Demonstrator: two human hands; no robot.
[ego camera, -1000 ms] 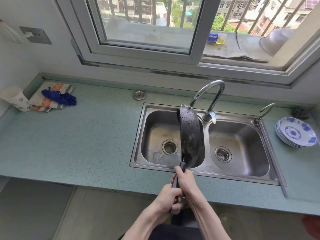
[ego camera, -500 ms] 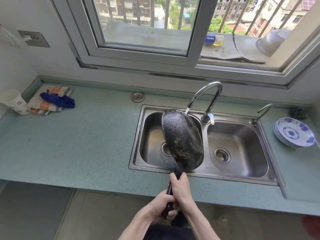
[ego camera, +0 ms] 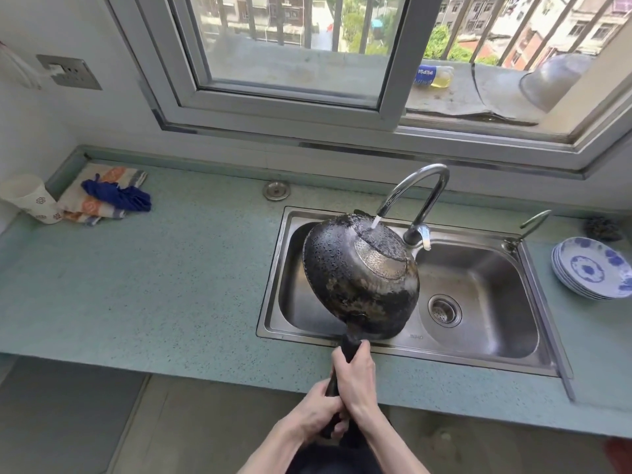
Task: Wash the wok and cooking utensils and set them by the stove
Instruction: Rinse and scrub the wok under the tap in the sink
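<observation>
A black, scorched wok (ego camera: 359,278) is held over the left basin of the steel double sink (ego camera: 533,350), turned so its wet underside faces up. Water from the curved tap (ego camera: 424,186) runs onto the wok's bottom. My right hand (ego camera: 354,381) grips the black handle just below the pan. My left hand (ego camera: 314,410) grips the handle's lower end. No other cooking utensils are visible.
Blue-patterned plates (ego camera: 595,268) are stacked right of the sink, with a dark scourer (ego camera: 603,228) behind them. A white cup (ego camera: 29,198) and folded cloths (ego camera: 109,196) lie at the far left of the green counter (ego camera: 154,285). A sink plug (ego camera: 276,190) lies near the back wall.
The wok has rolled from edge-on to bottom-up over the left basin, and the tap water now hits its underside. Both hands kept their grip on the handle.
</observation>
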